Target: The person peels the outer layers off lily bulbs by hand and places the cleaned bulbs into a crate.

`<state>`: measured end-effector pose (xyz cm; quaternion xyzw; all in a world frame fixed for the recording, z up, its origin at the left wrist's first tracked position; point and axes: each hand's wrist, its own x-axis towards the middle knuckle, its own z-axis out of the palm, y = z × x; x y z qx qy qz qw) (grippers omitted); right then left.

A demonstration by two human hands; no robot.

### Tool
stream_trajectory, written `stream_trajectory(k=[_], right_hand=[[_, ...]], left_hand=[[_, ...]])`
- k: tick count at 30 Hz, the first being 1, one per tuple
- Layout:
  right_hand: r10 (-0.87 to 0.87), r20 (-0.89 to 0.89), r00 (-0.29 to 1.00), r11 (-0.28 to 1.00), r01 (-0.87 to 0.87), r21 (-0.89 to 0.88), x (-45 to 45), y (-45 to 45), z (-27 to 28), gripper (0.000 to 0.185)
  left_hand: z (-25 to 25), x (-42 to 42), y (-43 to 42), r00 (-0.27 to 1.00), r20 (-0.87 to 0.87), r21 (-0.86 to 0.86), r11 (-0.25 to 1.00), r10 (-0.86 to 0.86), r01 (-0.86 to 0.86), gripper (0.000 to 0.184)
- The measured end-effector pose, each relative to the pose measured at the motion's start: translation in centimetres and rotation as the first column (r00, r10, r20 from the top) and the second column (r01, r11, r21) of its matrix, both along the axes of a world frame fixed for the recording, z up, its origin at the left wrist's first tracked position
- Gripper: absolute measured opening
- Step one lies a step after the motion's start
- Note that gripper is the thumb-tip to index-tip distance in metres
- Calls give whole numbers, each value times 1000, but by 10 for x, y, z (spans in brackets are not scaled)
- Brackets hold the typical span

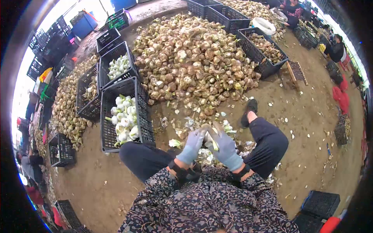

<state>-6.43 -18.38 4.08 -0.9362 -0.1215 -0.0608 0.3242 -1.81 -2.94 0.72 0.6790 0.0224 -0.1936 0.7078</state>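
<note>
In front of my lap both gloved hands come together around a garlic bulb (214,144), whose pale green stem points down toward me. My left hand (192,146) has its fingers closed at the bulb's left side. Wrapped around the other side is my right hand (225,149), which hides much of the bulb. Peeled skins (206,157) lie on the ground beneath my hands. Beyond them rises a large heap of brown, unpeeled garlic bulbs (194,58). To my left stands a black crate (147,126) with clean white garlic bulbs (125,118) inside.
Another black crate (130,66) of white garlic stands behind the near one. At the heap's right is a crate (268,70) of brown scraps, near a small wooden stool (297,73). Other people (338,48) sit at the far right. Stacked crates (320,204) stand at lower right.
</note>
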Motion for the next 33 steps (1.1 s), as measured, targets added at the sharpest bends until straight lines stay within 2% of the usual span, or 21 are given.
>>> stream_trajectory(k=[6, 8, 10, 12, 13, 14, 15, 16, 17, 18, 20, 22, 24, 25, 26, 27, 28, 29, 30, 32, 33], right_hand=[[34, 101, 994, 994, -24, -103, 14, 3, -2, 64], [40, 263, 964, 990, -3, -137, 25, 8, -10, 73], [43, 209, 977, 991, -16, -129, 27, 13, -7, 71], [45, 119, 992, 989, -27, -145, 29, 19, -8, 64], [55, 96, 994, 979, -35, -199, 33, 24, -11, 61], [64, 88, 994, 976, -45, -211, 35, 26, -21, 61], [-6, 60, 998, 995, 1, 97, 39, 29, -35, 58], [-68, 11, 998, 918, 59, 391, 43, 30, -47, 55], [-131, -121, 984, 710, 178, 682, 52, 38, -42, 50], [-182, -220, 958, 377, 275, 884, 62, 48, -35, 45], [-16, -376, 926, 97, 376, 922, 84, 41, -13, 44], [-44, -356, 933, 170, 358, 918, 97, 37, -14, 52], [187, -430, 883, 5, 437, 900, 107, 33, -15, 53], [180, -569, 803, -102, 590, 801, 109, 34, -18, 55], [185, -577, 796, -93, 598, 796, 112, 35, -25, 55], [221, -528, 820, -53, 550, 833, 115, 34, -35, 56], [262, -476, 840, -19, 498, 867, 117, 35, -43, 57], [163, -491, 856, 92, 482, 871, 118, 51, -26, 57], [175, -497, 850, 91, 488, 868, 119, 57, -26, 57], [1, -355, 935, 576, 290, 764, 121, 65, -30, 51], [-19, -292, 956, 657, 232, 717, 122, 64, -40, 50]], left_hand=[[-33, 19, -5, 983, -11, -106, 977, 184, -184, 31], [-26, 26, 7, 1000, -14, 141, 990, -2, 4, 35], [-16, 26, 5, 998, 22, 111, 992, 62, -64, 38], [-25, 30, 11, 965, 244, 218, 964, 99, -154, 41], [-34, 40, 18, 984, 172, 359, 928, 37, -98, 38], [-36, 42, 22, 985, 165, 348, 932, 48, -103, 38], [-38, 45, 25, 980, 198, 410, 906, 20, -101, 36], [-40, 48, 27, 973, 230, 468, 878, -11, -101, 34], [-59, 45, 29, 972, 219, 496, 867, -87, -34, 32], [-53, 42, 31, 950, 162, 644, 758, -268, 104, 29], [-42, 35, 29, 807, -119, 722, 508, -578, 470, 25], [-61, 24, 25, 784, -98, 701, 517, -613, 491, 33], [-49, 32, 28, 839, -76, 655, 608, -539, 449, 41], [-65, 35, 27, 928, 86, 531, 805, -362, 265, 38], [-69, 39, 29, 969, 207, 361, 931, -137, 55, 35], [-73, 44, 28, 972, 233, 321, 940, 37, -112, 27], [-78, 49, 31, 973, 225, 323, 939, 46, -119, 27], [-77, 55, 35, 953, 273, 207, 959, 133, -193, 25], [-60, 64, 42, 924, 313, 88, 961, 222, -261, 24], [-40, 66, 51, 956, 216, 78, 972, 199, -220, 27], [-40, 67, 51, 951, 225, 75, 969, 212, -234, 29]])
